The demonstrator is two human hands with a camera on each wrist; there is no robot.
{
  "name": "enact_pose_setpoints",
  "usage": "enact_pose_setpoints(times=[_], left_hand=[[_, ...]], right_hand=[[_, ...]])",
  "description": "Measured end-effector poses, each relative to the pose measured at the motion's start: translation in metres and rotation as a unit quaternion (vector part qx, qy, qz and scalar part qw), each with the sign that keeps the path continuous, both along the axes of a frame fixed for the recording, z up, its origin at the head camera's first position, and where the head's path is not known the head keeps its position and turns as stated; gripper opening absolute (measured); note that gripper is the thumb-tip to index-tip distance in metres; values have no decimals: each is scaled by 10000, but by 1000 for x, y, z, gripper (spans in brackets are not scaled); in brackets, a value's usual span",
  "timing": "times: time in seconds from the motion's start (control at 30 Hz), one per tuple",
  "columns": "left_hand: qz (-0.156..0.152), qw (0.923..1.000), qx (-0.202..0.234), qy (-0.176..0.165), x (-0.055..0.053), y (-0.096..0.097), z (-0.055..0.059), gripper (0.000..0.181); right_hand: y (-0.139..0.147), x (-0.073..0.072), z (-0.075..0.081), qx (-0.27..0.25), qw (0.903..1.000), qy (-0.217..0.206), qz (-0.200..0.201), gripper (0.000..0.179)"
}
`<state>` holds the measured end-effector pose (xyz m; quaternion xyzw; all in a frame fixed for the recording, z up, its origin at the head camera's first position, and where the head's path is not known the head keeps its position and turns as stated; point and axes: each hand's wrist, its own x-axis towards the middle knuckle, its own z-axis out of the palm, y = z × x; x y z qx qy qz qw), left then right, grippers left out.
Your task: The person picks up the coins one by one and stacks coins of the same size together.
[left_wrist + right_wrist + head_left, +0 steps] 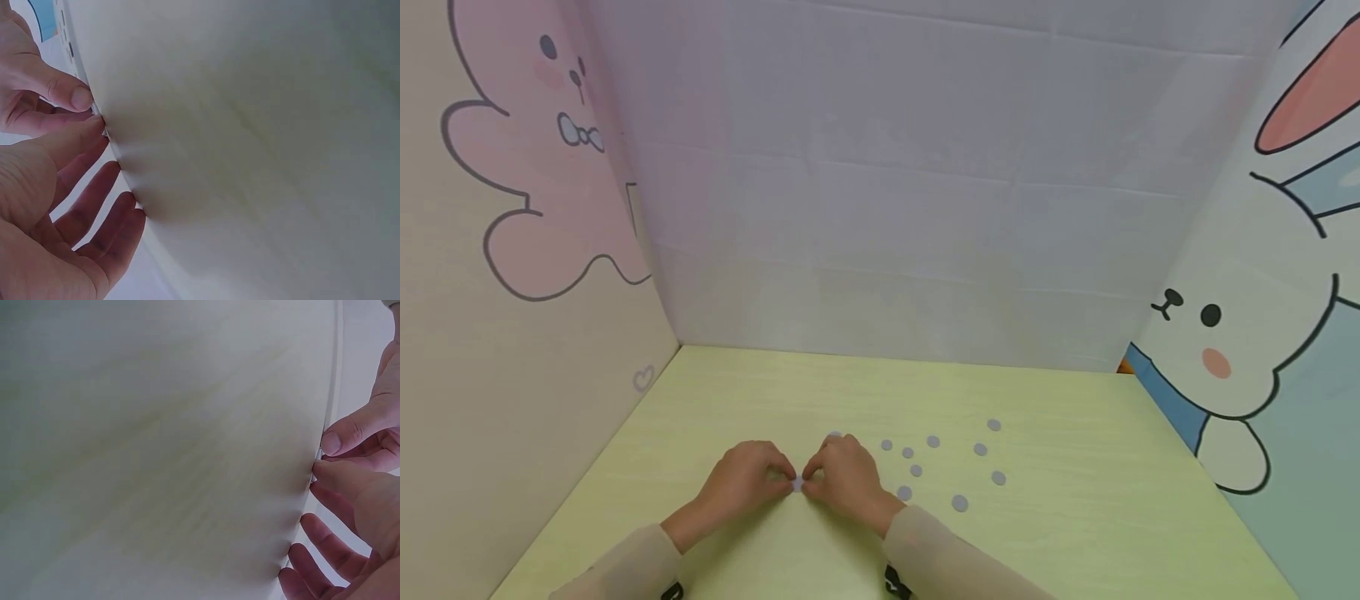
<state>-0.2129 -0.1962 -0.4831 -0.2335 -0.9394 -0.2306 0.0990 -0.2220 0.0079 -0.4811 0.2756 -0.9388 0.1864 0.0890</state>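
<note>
A pink cartoon animal [553,237] wearing a bow tie [580,133] decorates the wall [445,417] at upper left, with a small heart outline [643,379] lower down. A creased pale sheet [880,208] spans the top center, while a white cartoon rabbit [1270,292] fills the right edge. A yellow-green tabletop [1120,533] stretches across the lower frame.

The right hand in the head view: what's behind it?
Behind the bare right hand, the top edge of a small, round grey disc shows; the hand hides the rest. Anything else there is covered.
</note>
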Motion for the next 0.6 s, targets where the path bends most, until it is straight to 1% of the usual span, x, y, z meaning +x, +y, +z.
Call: enact_pose_setpoints(times=[0.2,0.43,0.53,0.6], left_hand=[[44,10000,-27,-59,-5,-8,-1,12],[85,10000,-11,-24,-9,-19,-2,13],[105,9999,1,-5,-11,-22,-2,13],[129,9999,3,-56,-11,-24,-2,13]], right_hand=[[-9,-6,-2,-38,10000,66,18,5],[-20,-8,-2,-131,9998,-123,-87,5],[-25,-9,-4,-95,9998,-142,-132,4],[-28,-11,-5,-58,9998,-129,-165,4]])
